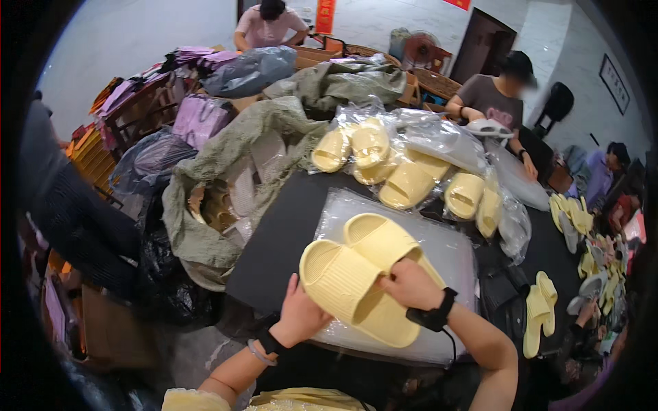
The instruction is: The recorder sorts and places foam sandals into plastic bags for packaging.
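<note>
Head view, approx. centre: via my remote feed I saw a pair of pale yellow slippers [336, 270], tilted and overlapping, held above a stack of clear plastic bags [449, 250] on a black table [267, 257].

Progress, as I judged it: part done. Beyond the stack lay several bagged yellow slippers [404, 183], each in clear, crinkled wrap. The pair in the hands was bare, w/ no bag round it, so that one wasn't done yet. To the right, a loose yellow pair [536, 314] lay on the table, also unbagged, w/ more slippers past it toward the picture's rim. I couldn't count those.

Fingers: the right hand [415, 286] was curled nearly into a fist, gripping the slippers at the strap openings, thumb tucked in close. The left hand [301, 316] touched the nearer slipper's lower left edge, thumb raised apart from the fingers, approx. half open. Its fingertips went out of sight under the slipper, so I couldn't tell if they pinched it or just propped it.
</note>
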The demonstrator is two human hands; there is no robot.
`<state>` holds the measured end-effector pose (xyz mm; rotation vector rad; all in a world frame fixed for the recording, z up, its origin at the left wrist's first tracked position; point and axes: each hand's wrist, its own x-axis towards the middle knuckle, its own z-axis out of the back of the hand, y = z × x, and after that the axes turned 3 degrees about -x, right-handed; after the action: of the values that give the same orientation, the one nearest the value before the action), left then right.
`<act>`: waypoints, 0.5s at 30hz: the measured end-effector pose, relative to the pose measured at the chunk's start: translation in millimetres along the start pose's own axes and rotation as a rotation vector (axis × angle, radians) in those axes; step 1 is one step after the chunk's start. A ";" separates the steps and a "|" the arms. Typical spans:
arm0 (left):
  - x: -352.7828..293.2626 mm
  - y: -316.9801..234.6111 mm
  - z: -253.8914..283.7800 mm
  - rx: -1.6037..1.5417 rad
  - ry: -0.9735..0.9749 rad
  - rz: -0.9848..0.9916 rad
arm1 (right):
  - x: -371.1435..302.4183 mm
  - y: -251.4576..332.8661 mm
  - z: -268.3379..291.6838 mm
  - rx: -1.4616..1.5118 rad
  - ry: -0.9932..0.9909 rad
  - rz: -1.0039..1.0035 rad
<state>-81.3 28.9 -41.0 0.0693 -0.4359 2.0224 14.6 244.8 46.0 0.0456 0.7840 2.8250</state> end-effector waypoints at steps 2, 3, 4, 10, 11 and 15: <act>0.1 3.3 -5.7 -0.351 -0.068 -0.020 | 17.6 15.3 -15.2 -0.011 0.073 0.015; 0.1 -1.3 -8.5 -0.270 0.015 0.003 | 22.0 -12.8 -29.9 0.003 0.032 -0.023; -0.4 -5.6 -10.1 -0.184 0.099 0.041 | 31.5 -30.8 -36.7 0.022 -0.003 -0.048; -2.0 -16.6 -14.8 0.022 -0.070 0.025 | 9.3 -155.5 2.7 -0.092 -0.320 -0.328; -3.9 -13.5 -18.5 0.025 -0.055 0.046 | 7.1 -158.6 5.3 -0.136 -0.280 -0.388; -7.6 -12.9 -11.4 0.009 -0.011 0.075 | -37.0 -205.0 24.6 -0.226 -0.268 -0.520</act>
<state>-64.9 31.6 -49.8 0.0710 -0.4418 2.0985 92.3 421.1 -37.1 0.1571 0.3484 2.3279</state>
